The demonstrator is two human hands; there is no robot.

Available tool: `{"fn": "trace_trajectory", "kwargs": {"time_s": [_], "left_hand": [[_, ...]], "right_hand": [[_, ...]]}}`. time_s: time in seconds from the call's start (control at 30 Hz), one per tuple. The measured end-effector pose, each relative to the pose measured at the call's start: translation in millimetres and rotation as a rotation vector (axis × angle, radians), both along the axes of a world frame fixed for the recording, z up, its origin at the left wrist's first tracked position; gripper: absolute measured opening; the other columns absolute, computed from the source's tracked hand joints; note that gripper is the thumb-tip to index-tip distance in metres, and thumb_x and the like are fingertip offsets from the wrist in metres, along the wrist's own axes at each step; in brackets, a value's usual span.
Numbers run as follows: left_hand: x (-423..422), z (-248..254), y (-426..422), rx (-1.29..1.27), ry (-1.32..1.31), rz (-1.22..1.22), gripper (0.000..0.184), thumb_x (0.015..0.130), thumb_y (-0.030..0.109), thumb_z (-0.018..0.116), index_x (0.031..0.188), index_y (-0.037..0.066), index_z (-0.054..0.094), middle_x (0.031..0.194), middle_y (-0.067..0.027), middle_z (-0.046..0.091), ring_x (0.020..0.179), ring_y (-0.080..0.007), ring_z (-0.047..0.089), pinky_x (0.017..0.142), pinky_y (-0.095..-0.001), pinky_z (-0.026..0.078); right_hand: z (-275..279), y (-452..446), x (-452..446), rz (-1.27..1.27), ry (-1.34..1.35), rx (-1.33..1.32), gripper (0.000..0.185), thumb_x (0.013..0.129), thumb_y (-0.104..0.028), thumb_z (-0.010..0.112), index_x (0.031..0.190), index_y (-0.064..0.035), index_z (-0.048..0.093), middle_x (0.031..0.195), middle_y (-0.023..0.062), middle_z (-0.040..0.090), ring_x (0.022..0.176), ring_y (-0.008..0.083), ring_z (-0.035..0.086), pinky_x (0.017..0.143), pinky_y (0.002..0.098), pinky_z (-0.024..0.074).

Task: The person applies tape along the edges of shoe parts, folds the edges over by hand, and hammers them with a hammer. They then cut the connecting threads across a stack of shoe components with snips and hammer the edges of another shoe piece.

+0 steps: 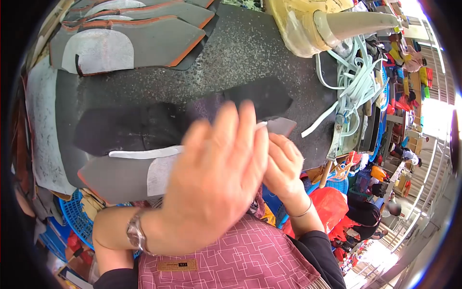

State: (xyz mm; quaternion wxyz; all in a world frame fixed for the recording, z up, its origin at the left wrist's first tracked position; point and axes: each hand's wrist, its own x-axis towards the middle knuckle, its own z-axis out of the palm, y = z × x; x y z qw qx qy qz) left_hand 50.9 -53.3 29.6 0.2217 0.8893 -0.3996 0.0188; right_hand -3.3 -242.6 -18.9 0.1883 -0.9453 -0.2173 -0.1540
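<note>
My left hand (219,180), a watch on its wrist, is blurred and held over the middle of the work, fingers stretched out. Beneath it lies a dark fabric piece (137,127) on the worktable. A narrow white strip (144,153) runs along the fabric's near edge; its middle is hidden by my left hand. Under the strip shows a grey panel (115,176) with a whitish patch and a reddish edge. Close beside the strip's right end is my right hand (285,166), fingers curled by the panel's right part; what they grip is hidden.
Several grey panels (159,43) with orange edges lie stacked at the far left. A bundle of pale strips (356,72) hangs at the right, near a yellowish container (291,33) with a thick handle. Blue baskets (72,216) and a red bag (329,207) flank the worktable (231,48).
</note>
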Motion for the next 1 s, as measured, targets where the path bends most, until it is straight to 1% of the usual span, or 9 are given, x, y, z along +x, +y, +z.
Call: {"fn": "trace_trajectory", "kwargs": {"time_s": [0.07,0.2,0.33,0.47,0.6,0.7,0.83,0.93,1.0], "left_hand": [[30.0,-1.5,-6.1,0.079,-0.061,0.201,0.080,0.065,0.017,0.080,0.134,-0.002,0.046,0.120,-0.0189,0.058,0.122,-0.0372,0.047,0.101,-0.0461,0.039],[51.1,-17.3,5.7,-0.072,0.249,0.136,0.042,0.064,0.018,0.082,0.100,0.005,0.063,0.084,-0.0119,0.056,0.085,-0.0327,0.054,0.083,-0.0445,0.043],[17.7,-19.0,4.9,-0.337,-0.023,-0.147,0.018,0.063,0.007,0.072,0.074,0.004,0.057,0.107,-0.0148,0.061,0.103,-0.0354,0.059,0.097,-0.0542,0.045],[-25.6,-50.1,1.5,-0.136,-0.089,-0.193,0.013,0.076,0.010,0.063,0.074,-0.002,0.058,0.112,-0.0242,0.065,0.114,-0.0347,0.060,0.096,-0.0449,0.051],[-18.7,-47.6,3.8,-0.074,-0.054,-0.211,0.010,0.079,0.005,0.059,0.085,-0.004,0.059,0.118,-0.0253,0.062,0.094,-0.0271,0.062,0.081,-0.0334,0.054],[-15.5,-51.5,-11.5,-0.076,-0.017,-0.075,0.033,0.083,0.006,0.056,0.113,-0.005,0.064,0.121,-0.0251,0.061,0.082,-0.0216,0.053,0.068,-0.0264,0.049],[-27.1,-58.4,-20.3,0.133,-0.210,-0.091,0.042,0.083,0.007,0.055,0.123,-0.005,0.062,0.126,-0.0238,0.061,0.084,-0.0213,0.050,0.066,-0.0248,0.044],[-29.6,-55.8,-22.8,0.243,-0.281,-0.103,0.042,0.084,0.009,0.055,0.124,-0.003,0.062,0.129,-0.0203,0.061,0.083,-0.0213,0.049,0.065,-0.0250,0.043],[-29.6,-56.9,-25.1,0.217,-0.264,-0.104,0.044,0.082,0.007,0.056,0.124,-0.005,0.061,0.130,-0.0223,0.059,0.082,-0.0224,0.050,0.063,-0.0272,0.042]], "right_hand": [[-12.1,2.6,-5.6,-0.031,0.004,-0.057,0.038,0.067,-0.008,0.063,0.104,-0.0004,0.066,0.106,0.0115,0.066,0.098,0.0251,0.063,0.083,0.0371,0.0531],[-12.6,7.0,-8.0,-0.093,0.017,-0.065,0.040,0.067,-0.007,0.062,0.107,-0.0017,0.066,0.109,0.0121,0.064,0.100,0.0247,0.061,0.087,0.0377,0.0503],[-13.7,2.5,-12.8,-0.070,0.104,-0.013,0.035,0.066,-0.006,0.061,0.100,-0.0008,0.066,0.106,0.0127,0.061,0.100,0.0302,0.059,0.090,0.0448,0.0476],[-10.0,-4.7,-9.0,-0.035,0.223,-0.111,0.030,0.068,-0.008,0.063,0.097,-0.0031,0.067,0.103,0.0165,0.063,0.097,0.0367,0.060,0.085,0.0500,0.0465],[-9.2,-10.6,-3.2,-0.079,0.156,0.011,0.031,0.068,-0.007,0.064,0.099,-0.0030,0.067,0.102,0.0159,0.064,0.093,0.0365,0.061,0.082,0.0470,0.0498],[-13.9,-15.0,-6.0,-0.085,0.109,0.019,0.031,0.069,-0.003,0.063,0.100,-0.0020,0.067,0.105,0.0159,0.064,0.095,0.0369,0.062,0.084,0.0442,0.0501],[-16.0,-29.2,-11.7,-0.150,0.188,0.167,0.032,0.066,0.004,0.062,0.097,-0.0001,0.067,0.106,0.0155,0.064,0.095,0.0375,0.061,0.086,0.0444,0.0496],[1.0,-37.5,-1.3,-0.048,0.151,0.083,0.024,0.078,-0.011,0.058,0.096,0.0018,0.066,0.108,0.0178,0.063,0.097,0.0377,0.058,0.084,0.0409,0.0479],[9.2,-28.4,-5.3,-0.505,0.478,0.671,0.027,0.093,-0.022,0.052,0.092,0.0015,0.066,0.089,0.0088,0.065,0.079,0.0194,0.060,0.070,0.0314,0.0491]]}}
